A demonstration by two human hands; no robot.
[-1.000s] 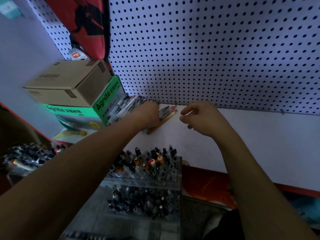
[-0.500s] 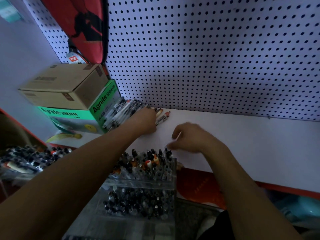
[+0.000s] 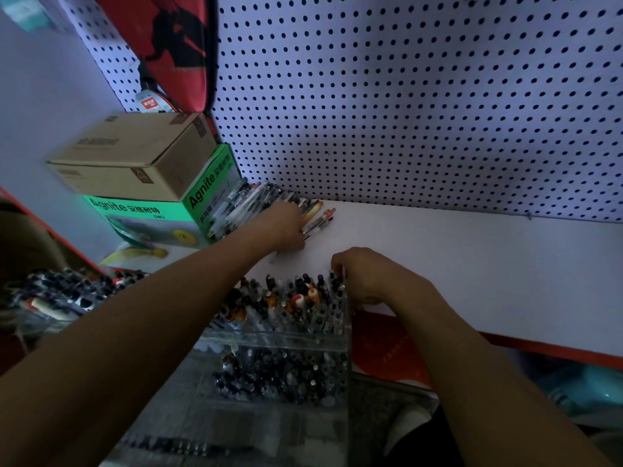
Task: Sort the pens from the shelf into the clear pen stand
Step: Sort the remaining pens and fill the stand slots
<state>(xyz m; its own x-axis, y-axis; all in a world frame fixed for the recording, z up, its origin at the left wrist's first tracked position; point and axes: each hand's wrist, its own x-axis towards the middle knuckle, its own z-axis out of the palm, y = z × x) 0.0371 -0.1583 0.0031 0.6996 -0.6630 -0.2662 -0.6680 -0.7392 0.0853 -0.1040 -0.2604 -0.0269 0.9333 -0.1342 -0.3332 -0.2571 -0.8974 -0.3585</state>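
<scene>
A heap of pens (image 3: pixel 247 203) lies on the white shelf (image 3: pixel 472 264) against a green box, with a few loose pens (image 3: pixel 320 219) beside it. My left hand (image 3: pixel 286 227) lies over the heap's right edge with its fingers curled down on pens; one pen end sticks out beneath it. The clear pen stand (image 3: pixel 279 337) stands below the shelf edge, packed with upright pens. My right hand (image 3: pixel 365 279) is at the stand's upper right corner and pinches a pen (image 3: pixel 340 273) that stands among the others there.
A green box (image 3: pixel 205 197) with a brown carton (image 3: pixel 135 156) on top stands at the shelf's left end. A pegboard wall (image 3: pixel 421 112) backs the shelf. More pens fill a second holder (image 3: pixel 64 294) at the left. A red bag (image 3: pixel 175 45) hangs above.
My right hand has come from the loose pens on the shelf down to the stand's right corner, carrying a pen. My left hand has stayed on the heap.
</scene>
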